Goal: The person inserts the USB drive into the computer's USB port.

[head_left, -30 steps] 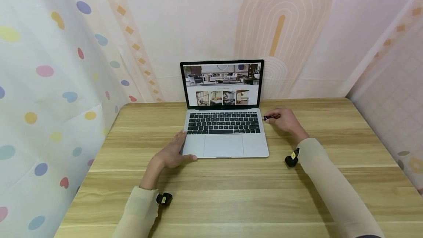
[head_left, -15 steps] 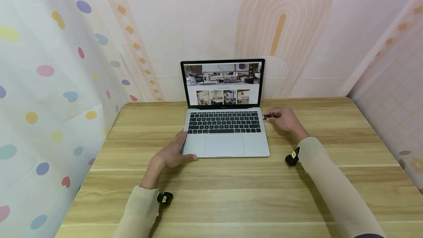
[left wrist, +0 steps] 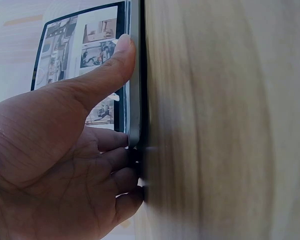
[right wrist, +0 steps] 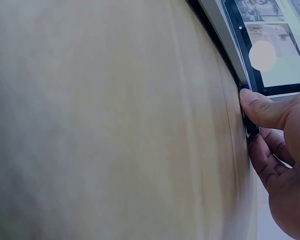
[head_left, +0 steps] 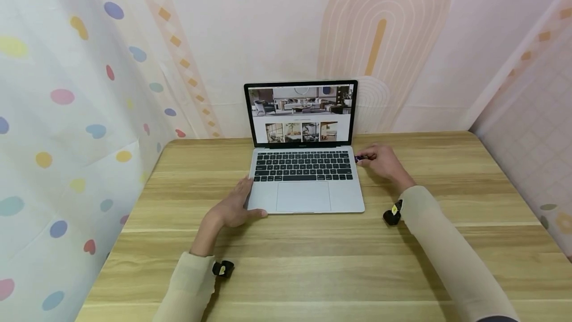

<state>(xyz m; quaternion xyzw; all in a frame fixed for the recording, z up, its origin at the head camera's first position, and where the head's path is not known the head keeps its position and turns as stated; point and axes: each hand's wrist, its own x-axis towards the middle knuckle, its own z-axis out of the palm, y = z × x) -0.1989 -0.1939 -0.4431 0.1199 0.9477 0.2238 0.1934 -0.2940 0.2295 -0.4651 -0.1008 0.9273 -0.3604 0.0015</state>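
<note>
An open silver laptop with a lit screen stands on the table, seen in all three views. My left hand braces its front left corner, with the thumb laid along the front edge and the fingers against the left side. At the laptop's right side, my right hand pinches a small dark USB stick between thumb and fingers. The stick's near end meets the laptop's edge beside the keyboard. In the right wrist view, the black body of the USB stick shows below the thumb; its plug is hidden.
The wood-grain table extends around the laptop on both sides and in front. Behind it hangs a patterned curtain, close to the screen. Another curtain with coloured spots borders the left side.
My right hand has moved slightly left with the USB stick, and the gap between the stick's dark body and the laptop has narrowed. The left hand stays put.
</note>
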